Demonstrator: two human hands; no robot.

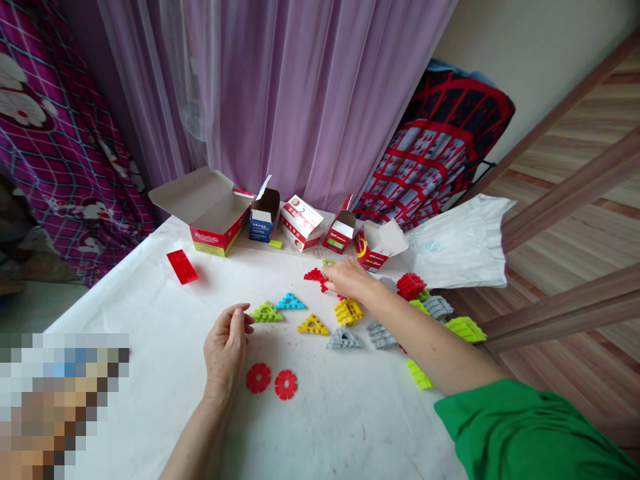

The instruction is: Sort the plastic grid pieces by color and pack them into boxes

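My right hand (347,277) reaches to the far side of the white table, fingers pinched at a red triangular building block (315,275). My left hand (227,340) rests near the middle with loosely bent fingers; nothing shows in it. Its fingertips are beside a green triangular block (267,311). Close by lie a blue triangular block (291,301), a yellow one (313,325) and a grey one (343,338). A stack of yellow blocks (349,311) sits below my right hand. Two red notched discs (259,378) are nearer to me. My right forearm hides part of the block pile.
Open cardboard boxes stand along the back, including a large red one (215,240), a blue one (264,217) and a red-and-white one (301,223). A red rectangular piece (183,267) lies at left. Grey block stacks (383,335), green blocks (466,329) and a white bag (457,243) are at right.
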